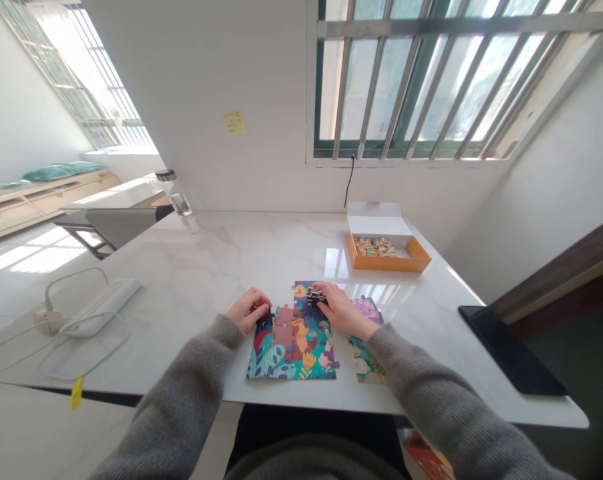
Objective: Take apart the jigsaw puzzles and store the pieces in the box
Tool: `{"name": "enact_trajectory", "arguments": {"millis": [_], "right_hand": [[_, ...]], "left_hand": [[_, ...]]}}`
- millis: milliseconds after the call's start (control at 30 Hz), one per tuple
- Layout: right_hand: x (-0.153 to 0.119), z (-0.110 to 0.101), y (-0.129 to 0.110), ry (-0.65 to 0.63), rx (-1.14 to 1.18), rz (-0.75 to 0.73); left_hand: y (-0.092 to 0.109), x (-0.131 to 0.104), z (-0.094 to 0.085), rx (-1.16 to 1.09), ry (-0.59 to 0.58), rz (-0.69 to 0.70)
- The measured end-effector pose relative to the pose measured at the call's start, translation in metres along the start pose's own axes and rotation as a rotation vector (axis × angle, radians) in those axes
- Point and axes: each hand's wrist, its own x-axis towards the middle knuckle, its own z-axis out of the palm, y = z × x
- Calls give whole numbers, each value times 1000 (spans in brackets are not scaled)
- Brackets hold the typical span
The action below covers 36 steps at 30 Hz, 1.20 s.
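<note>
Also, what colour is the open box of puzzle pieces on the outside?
The box is orange on the outside, seen best in the head view.

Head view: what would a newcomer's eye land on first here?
Most likely the bright puzzle, part-built near the front edge of the white table, with the left hand at its upper left. Next, the right hand with a stack of pieces over the puzzle's upper right. Then the open orange box, farther back on the right, with more pieces inside.
</note>
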Motion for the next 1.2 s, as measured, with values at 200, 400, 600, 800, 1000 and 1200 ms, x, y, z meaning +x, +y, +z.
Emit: {"name": "enact_trajectory", "arguments": {"millis": [200, 400, 600, 800, 1000, 1200], "right_hand": [[0, 1, 0, 5, -9, 1], [0, -2, -3, -26, -11, 12], [0, -3, -4, -25, 2, 5], [-1, -2, 0, -7, 18, 7], [5, -2, 9, 158, 144, 93], [8, -11, -3, 135, 390, 160]], "left_hand": [[7, 13, -1, -314, 47, -164], [11, 22, 5, -526, -40, -362], [30, 40, 8, -747, 54, -345], [44, 66, 15, -857, 503, -125], [42, 70, 38, -780, 551, -27], [51, 60, 68, -367, 409, 75]]}}
